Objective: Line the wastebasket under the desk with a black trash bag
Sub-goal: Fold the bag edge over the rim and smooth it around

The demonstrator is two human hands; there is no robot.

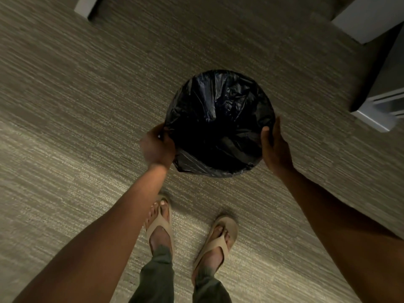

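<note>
A round wastebasket [190, 166] is seen from above, over the carpet in front of my feet. A black trash bag [218, 106] lines its inside and folds over the rim all round, crinkled and glossy. My left hand [158, 147] grips the rim and bag on the left side, slightly blurred. On the right side my right hand [275, 149] presses flat against the rim, thumb on the bag's edge. The basket's own wall is almost wholly hidden by the bag.
Grey-beige striped carpet [87, 106] covers the floor. White furniture legs or panels stand at the top left [85, 6] and top right [367, 20], and a grey cabinet corner [380, 110] sits at the right. My sandalled feet [161, 228] are just behind the basket.
</note>
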